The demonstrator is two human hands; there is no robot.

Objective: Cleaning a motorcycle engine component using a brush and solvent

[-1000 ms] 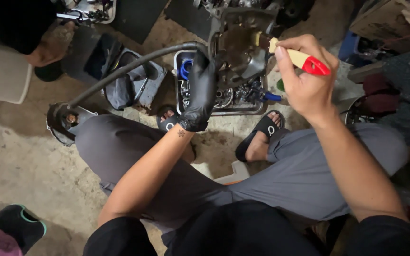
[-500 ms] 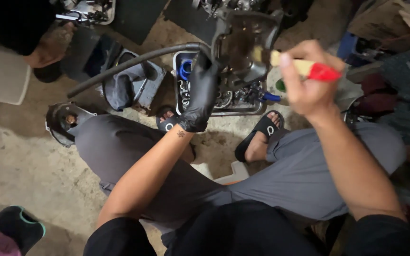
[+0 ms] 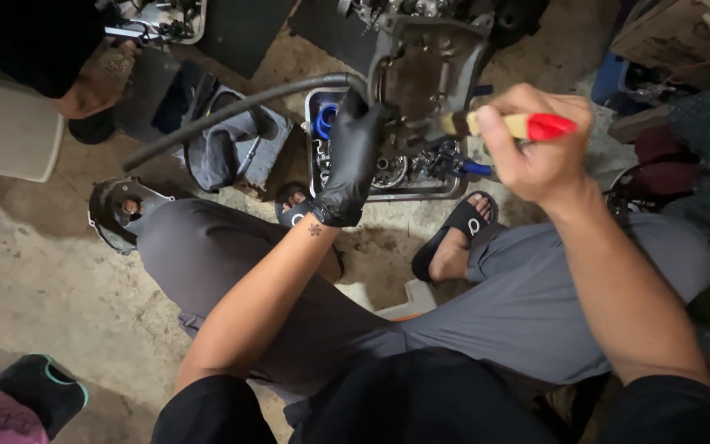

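Gripping hose [image 3: 240, 111] in gloved left hand [image 3: 353, 156], right hand [image 3: 536, 144] clenched on brush [image 3: 507, 125] against engine casing [image 3: 429, 78] (risking slipped bristles flicking grime into parts tray [image 3: 388, 193]).

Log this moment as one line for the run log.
left hand: black glove, grips black hose | right hand: bare, holds red-handled brush at metal engine casing | parts tray below

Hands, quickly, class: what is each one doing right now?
Left hand: gloved, closed on the black hose.
Right hand: bare, closed on the red-handled brush.
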